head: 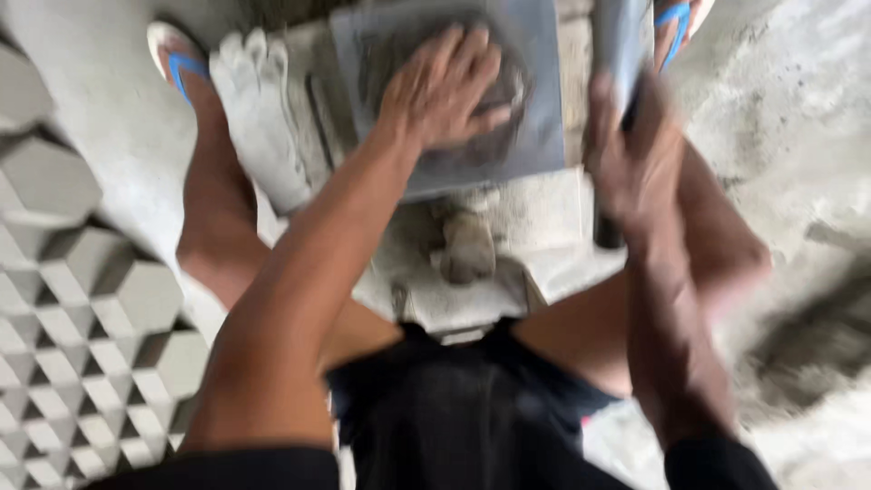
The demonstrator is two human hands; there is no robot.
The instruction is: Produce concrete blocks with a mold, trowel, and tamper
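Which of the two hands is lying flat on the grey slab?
The left hand: it is spread palm-down on the grey slab, while the right hand grips a separate upright grey piece beside it.

Tile-making workshop: stacked cast tiles (pixel 63 299), cement-dusted floor (pixel 798 136).

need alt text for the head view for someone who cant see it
A blurred look down at a squatting person whose left hand presses flat on a grey square slab while the right hand holds a dark tool. Grey gloves lie beside the slab; hexagon blocks are stacked at left.
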